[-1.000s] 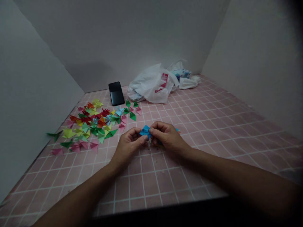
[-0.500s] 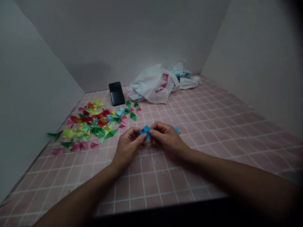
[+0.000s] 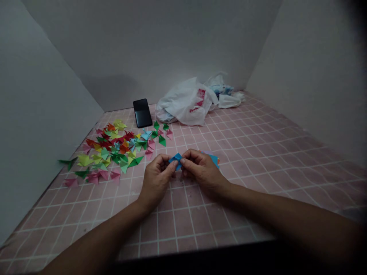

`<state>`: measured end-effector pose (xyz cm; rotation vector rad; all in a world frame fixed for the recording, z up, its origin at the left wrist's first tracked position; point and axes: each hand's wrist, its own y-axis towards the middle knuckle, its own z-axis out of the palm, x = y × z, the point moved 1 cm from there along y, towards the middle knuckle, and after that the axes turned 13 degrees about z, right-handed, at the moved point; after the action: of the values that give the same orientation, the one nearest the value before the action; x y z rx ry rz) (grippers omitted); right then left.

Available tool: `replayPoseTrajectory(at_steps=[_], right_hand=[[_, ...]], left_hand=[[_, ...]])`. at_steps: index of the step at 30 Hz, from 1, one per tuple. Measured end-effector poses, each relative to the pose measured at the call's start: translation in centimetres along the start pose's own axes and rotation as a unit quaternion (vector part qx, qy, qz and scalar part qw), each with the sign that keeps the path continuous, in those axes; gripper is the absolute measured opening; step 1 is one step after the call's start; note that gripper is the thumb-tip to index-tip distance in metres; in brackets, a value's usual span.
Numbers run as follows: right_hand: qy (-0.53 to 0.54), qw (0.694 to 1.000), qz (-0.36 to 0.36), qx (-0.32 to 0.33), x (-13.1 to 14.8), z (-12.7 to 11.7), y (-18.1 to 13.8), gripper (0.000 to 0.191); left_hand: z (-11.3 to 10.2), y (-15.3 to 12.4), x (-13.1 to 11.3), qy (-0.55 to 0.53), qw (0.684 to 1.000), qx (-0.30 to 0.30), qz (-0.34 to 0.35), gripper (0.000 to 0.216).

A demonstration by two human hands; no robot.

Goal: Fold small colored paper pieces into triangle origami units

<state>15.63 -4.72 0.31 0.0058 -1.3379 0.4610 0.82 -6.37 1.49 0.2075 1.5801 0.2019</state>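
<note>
Between my two hands, above the table, is a small folded piece of blue paper (image 3: 176, 157). My left hand (image 3: 158, 175) pinches its left side between thumb and fingers. At its right side the thumb and fingertips of my right hand (image 3: 202, 170) are closed on the same paper. Its lower part is partly covered by my fingers. Behind my right hand, sheets of paper (image 3: 214, 159) in blue, orange and lilac lie partly hidden on the table. To the left spreads a pile of folded paper pieces (image 3: 114, 157) in green, yellow, red, pink and light blue.
A black phone (image 3: 142, 113) lies at the back, near the wall. Right of it sits a crumpled white plastic bag (image 3: 183, 103) with red print, and beyond that more white and blue wrapping (image 3: 226, 93). A pink checked cloth (image 3: 266, 141) covers the table; walls enclose three sides.
The blue paper has tilted slightly between my fingers, and its shape looks flatter. My right hand has shifted a little, uncovering more of the blue sheet behind it. The view has moved slightly.
</note>
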Motion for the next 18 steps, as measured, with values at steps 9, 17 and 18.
replayPoseTrajectory(at_steps=[9, 17, 18], right_hand=[[-0.008, 0.998, 0.032, 0.046, 0.16, -0.05, 0.00, 0.025], [-0.047, 0.998, 0.012, 0.025, 0.44, -0.09, -0.03, 0.020], [-0.048, 0.999, 0.012, 0.016, 0.47, -0.06, -0.07, 0.020]], left_hand=[[-0.23, 0.11, 0.43, -0.039, 0.996, 0.035, -0.073, 0.019], [-0.33, 0.20, 0.23, -0.088, 0.991, 0.049, -0.084, 0.023], [-0.36, 0.21, 0.27, -0.084, 0.992, 0.049, -0.079, 0.026]])
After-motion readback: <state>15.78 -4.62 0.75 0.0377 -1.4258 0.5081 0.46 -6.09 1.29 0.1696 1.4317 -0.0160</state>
